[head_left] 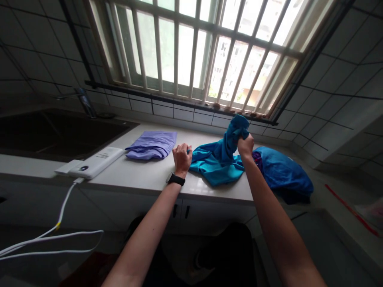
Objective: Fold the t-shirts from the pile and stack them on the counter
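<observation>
Counter point(143, 175): both hands point(182, 157) point(245, 145), fingers gripping one teal garment point(218, 159); one folded lilac garment point(152, 144).

white countertop point(143, 175), lilac folded cloth point(152, 145), teal garment point(217, 161), power bank point(95, 162)

The teal garment point(217, 161) is thin, soft cloth with a slight sheen, creased where the right hand point(245, 145) bunches it and the left hand point(182, 157) grips its edge. The lilac garment point(152, 144) is smooth matt cloth, folded flat. The blue bundle point(283, 169) looks like slicker, faintly glossy fabric. The countertop point(143, 173) is pale, smooth and glossy, like polished stone. The power bank point(94, 161) is white plastic; its cable point(64, 203) is rubbery. The wall tiles point(335, 99) are glazed and shiny.
</observation>
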Motion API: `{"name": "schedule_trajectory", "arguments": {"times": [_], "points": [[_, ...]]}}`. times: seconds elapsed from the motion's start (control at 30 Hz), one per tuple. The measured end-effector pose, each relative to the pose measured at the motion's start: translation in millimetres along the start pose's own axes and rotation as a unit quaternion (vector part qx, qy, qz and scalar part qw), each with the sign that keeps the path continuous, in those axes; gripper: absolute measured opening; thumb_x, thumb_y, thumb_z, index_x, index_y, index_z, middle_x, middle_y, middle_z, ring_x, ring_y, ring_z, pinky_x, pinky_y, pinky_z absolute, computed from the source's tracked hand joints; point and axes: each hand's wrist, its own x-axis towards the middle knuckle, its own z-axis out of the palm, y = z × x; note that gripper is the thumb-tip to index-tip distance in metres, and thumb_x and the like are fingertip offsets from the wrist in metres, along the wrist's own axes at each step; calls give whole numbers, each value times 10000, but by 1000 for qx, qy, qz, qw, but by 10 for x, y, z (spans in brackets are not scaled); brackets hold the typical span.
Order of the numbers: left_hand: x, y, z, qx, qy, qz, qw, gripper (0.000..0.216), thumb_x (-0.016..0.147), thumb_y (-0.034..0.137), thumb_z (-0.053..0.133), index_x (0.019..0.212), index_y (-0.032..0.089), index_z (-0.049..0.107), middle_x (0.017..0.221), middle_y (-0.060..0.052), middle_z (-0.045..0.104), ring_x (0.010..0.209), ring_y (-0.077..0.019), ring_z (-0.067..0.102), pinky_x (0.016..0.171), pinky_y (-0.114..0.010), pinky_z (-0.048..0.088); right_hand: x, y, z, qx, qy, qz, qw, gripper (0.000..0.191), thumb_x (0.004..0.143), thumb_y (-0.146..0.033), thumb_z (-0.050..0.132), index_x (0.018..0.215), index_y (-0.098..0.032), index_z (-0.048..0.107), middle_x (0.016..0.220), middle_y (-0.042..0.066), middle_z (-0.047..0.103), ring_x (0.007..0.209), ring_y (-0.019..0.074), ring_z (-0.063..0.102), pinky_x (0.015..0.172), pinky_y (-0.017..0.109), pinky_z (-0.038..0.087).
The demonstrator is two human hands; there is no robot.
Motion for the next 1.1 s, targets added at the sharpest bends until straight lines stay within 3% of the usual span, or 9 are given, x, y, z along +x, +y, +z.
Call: {"name": "schedule_trajectory", "arguments": {"times": [0.13, 0.2, 0.33, 0.43, 0.6, 0.7, 0.77, 0.9, 1.1], "points": [[-9, 58, -55, 3, -8, -42, 999, 32, 925, 208, 584, 904, 233, 580, 931, -89, 704, 1005, -294, 642, 969, -427, 421, -61, 191, -82, 35, -108, -14, 993, 282, 854, -386, 479, 977, -222, 673, 831, 52, 707, 857, 249, 660, 825, 385, 567], [-19, 96, -103, 15, -13, -55, 998, 152, 860, 209, 660, 1002, 226, 609, 1067, -121, 718, 1100, -330, 625, 989, -449, 421, -148, 235, -94, -16, -120, -7, 993, 254, 860, -360, 446, 923, -229, 654, 840, 66, 703, 886, 264, 657, 864, 406, 557], [-37, 151, -169, 12, -22, -13, 1000, 384, 801, 297, 773, 1156, 252, 633, 1359, -130, 660, 1264, -357, 567, 1083, -470, 387, -273, 240, -90, -124, 18, 7, 992, 258, 831, -221, 403, 949, -219, 632, 1029, 150, 676, 1065, 303, 634, 983, 445, 510], [-50, 166, -163, -16, -76, 43, 996, 448, 813, 386, 794, 1217, 263, 646, 1372, -116, 672, 1282, -333, 577, 1136, -458, 353, -360, 184, -100, -139, 83, -16, 987, 372, 805, -137, 393, 1089, -198, 625, 1175, 181, 613, 1162, 317, 589, 1032, 495, 482], [-85, 167, -110, -66, -216, 101, 969, 425, 768, 484, 843, 1094, 241, 720, 1149, -83, 773, 1179, -303, 659, 1199, -500, 281, -584, 62, -193, -230, -78, -110, 964, 513, 779, -84, 492, 1262, -203, 619, 1394, 169, 566, 1325, 352, 516, 1092, 527, 444], [-101, 174, -107, -85, -261, 105, 956, 363, 742, 519, 854, 948, 240, 745, 1041, -48, 795, 1122, -289, 691, 1227, -532, 240, -707, 103, -235, -234, -314, -168, 905, 498, 801, -182, 639, 1295, -247, 653, 1403, 107, 616, 1275, 307, 588, 1075, 435, 486], [-105, 182, -115, -92, -282, 113, 948, 334, 735, 531, 852, 875, 246, 750, 989, -31, 800, 1096, -282, 701, 1227, -534, 252, -762, 175, -228, -236, -422, -166, 860, 466, 792, -260, 723, 1257, -266, 694, 1384, 89, 645, 1219, 292, 633, 1034, 396, 514], [-99, 185, -125, -96, -306, 116, 940, 339, 724, 551, 848, 850, 249, 763, 986, -40, 805, 1099, -288, 702, 1214, -532, 293, -768, 268, -177, -214, -408, -153, 874, 180, 906, -287, 620, 1005, -254, 767, 1159, 81, 737, 1084, 267, 680, 972, 362, 516], [-89, 175, -129, -97, -309, 97, 941, 323, 912, 475, 645, 1141, 275, 754, 1290, -72, 754, 1268, -268, 637, 1230, -506, 305, -641, 53, -318, 40, -482, -9, 875, 386, 845, -591, 642, 693, -237, 665, 690, 7, 654, 718, 219, 604, 733, 343, 520]]}}
